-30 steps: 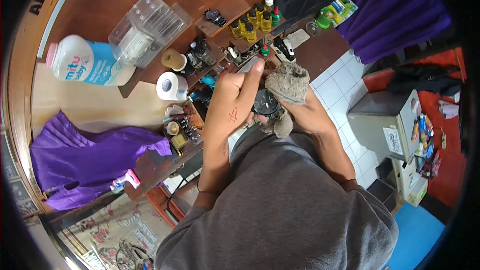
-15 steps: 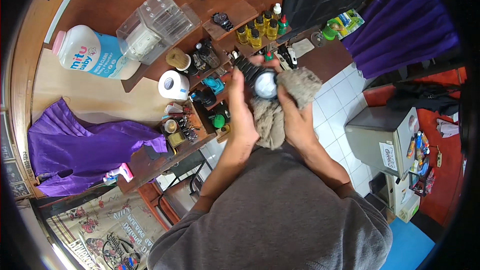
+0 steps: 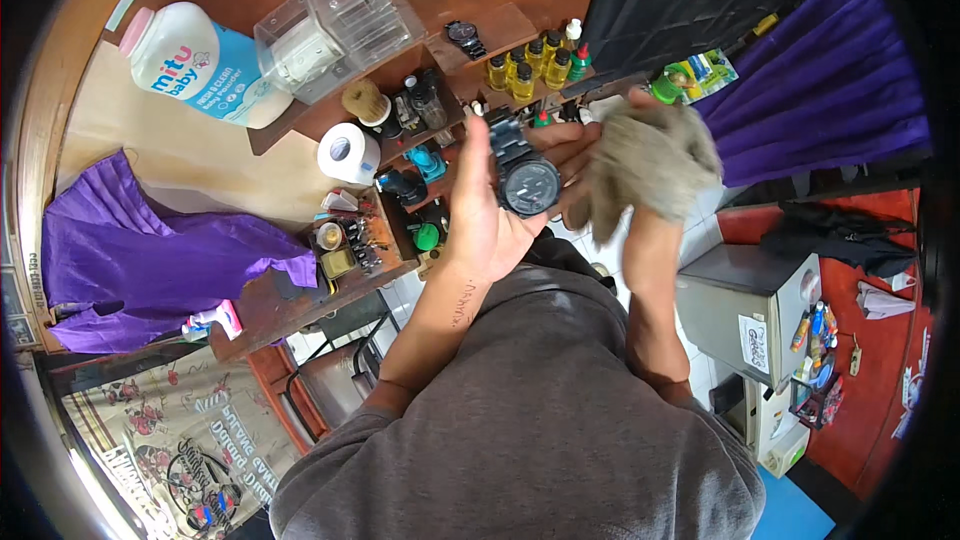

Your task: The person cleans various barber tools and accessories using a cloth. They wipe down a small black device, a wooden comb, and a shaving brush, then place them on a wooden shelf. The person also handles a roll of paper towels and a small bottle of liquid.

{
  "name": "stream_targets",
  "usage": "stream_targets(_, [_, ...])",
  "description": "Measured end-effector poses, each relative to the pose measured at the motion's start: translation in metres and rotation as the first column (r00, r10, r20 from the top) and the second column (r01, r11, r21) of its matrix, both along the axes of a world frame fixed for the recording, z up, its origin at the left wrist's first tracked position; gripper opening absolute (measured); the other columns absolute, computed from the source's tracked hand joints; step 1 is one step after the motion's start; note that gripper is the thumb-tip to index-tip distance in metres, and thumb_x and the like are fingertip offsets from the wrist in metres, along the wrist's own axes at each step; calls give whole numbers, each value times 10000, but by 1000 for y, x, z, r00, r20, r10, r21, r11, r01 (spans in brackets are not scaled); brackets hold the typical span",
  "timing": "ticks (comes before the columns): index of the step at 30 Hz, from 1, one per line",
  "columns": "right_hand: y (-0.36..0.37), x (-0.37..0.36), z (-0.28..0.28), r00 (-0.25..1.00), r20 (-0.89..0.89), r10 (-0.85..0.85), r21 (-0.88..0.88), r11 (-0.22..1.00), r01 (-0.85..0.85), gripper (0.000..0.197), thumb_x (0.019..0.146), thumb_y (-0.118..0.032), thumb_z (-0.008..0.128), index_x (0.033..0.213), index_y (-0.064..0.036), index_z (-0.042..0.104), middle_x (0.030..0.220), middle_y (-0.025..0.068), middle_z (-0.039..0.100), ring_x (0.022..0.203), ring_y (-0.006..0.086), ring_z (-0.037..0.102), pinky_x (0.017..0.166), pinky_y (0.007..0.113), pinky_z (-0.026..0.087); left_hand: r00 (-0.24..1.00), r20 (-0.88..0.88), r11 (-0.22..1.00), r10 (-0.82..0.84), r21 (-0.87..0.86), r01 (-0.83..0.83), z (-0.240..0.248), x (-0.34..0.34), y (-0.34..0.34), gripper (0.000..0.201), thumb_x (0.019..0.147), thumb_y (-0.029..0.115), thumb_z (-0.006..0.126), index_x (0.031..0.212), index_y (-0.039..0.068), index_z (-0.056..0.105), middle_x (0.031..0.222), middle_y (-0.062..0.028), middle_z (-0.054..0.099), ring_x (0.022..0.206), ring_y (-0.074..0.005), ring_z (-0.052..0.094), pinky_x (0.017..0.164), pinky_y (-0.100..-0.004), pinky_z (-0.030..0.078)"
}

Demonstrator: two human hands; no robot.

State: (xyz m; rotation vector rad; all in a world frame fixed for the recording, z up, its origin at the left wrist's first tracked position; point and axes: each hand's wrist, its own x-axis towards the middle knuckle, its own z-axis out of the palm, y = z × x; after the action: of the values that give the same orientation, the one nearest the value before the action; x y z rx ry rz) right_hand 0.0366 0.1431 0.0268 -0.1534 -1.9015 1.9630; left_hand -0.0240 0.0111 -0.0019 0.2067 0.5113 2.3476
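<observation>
A black wristwatch (image 3: 530,187) with a dark round dial lies face up across the palm of my left hand (image 3: 484,240), its link band up beside the thumb. The thumb stands up and the other fingers stretch out beneath the watch. My right hand (image 3: 655,227) grips a bunched grey-beige cloth (image 3: 655,162), which hides most of its fingers. The cloth is just right of the watch, against or very near my left fingertips; whether they touch I cannot tell.
Ahead, a small shelf carries another dark wristwatch (image 3: 464,37), and several yellow bottles (image 3: 523,82) stand beside it. A paper roll (image 3: 348,153), a brush (image 3: 366,102) and a large powder bottle (image 3: 205,65) are to the left. A grey refrigerator (image 3: 735,312) stands right.
My right hand and the cloth have moved right, away from the watch. The watch face, earlier bright with glare, now shows dark on my more opened left palm. The view has shifted slightly.
</observation>
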Motion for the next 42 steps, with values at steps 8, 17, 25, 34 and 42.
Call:
stream_targets(8, [-41, -3, -29, 952, -154, 265, 611, 782, -119, 608, 797, -86, 593, 1360, 61, 416, 1518, 219, 245, 1396, 496, 173, 1106, 531, 242, 935, -101, 920, 340, -173, -353, 6, -8, 3, 566, 980, 529, 399, 1175, 9, 509, 1217, -179, 595, 1145, -247, 558, 979, -362, 447])
stream_targets(17, [-30, -15, -36, 965, -78, 252, 370, 906, -206, 589, 1002, -234, 415, 1454, 75, 198, 1552, 278, 66, 1451, 363, 115, 1154, 414, 148, 636, -744, 568, 202, -440, -695, -6, 25, 13, 482, 1050, 343, 293, 1342, -13, 436, 1289, -160, 516, 1217, -242, 474, 1050, -341, 333])
stream_targets(25, [-37, 2, -32, 903, -60, 426, 546, 771, -328, 471, 915, -80, 507, 1370, 19, 438, 1573, 220, 78, 1425, 490, 30, 1143, 516, 143, 878, -235, 867, 416, -187, -461, -13, -7, 0, 607, 996, 508, 332, 1356, 20, 356, 1443, -238, 383, 1308, -315, 424, 1070, -413, 376])
stream_targets(34, [6, -17, -55, 990, 70, 119, -623, 780, -50, 512, 1028, -349, 241, 1437, -51, 323, 1423, 122, 424, 1315, 258, 411, 1095, 412, 315, 910, 78, 884, 408, -285, -371, -23, -13, -14, 551, 926, 544, 498, 1117, 34, 582, 826, -39, 578, 832, -166, 556, 742, -296, 491])
stream_targets(42, [-37, -14, -65, 992, 35, 121, 350, 928, -125, 375, 922, -48, 383, 1269, 52, 484, 1271, 292, 495, 1245, 442, 428, 1079, 430, 297, 858, -150, 798, 492, -316, -513, -8, -7, 22, 487, 1008, 451, 400, 1267, 52, 505, 1055, -68, 581, 968, -166, 548, 927, -306, 432])
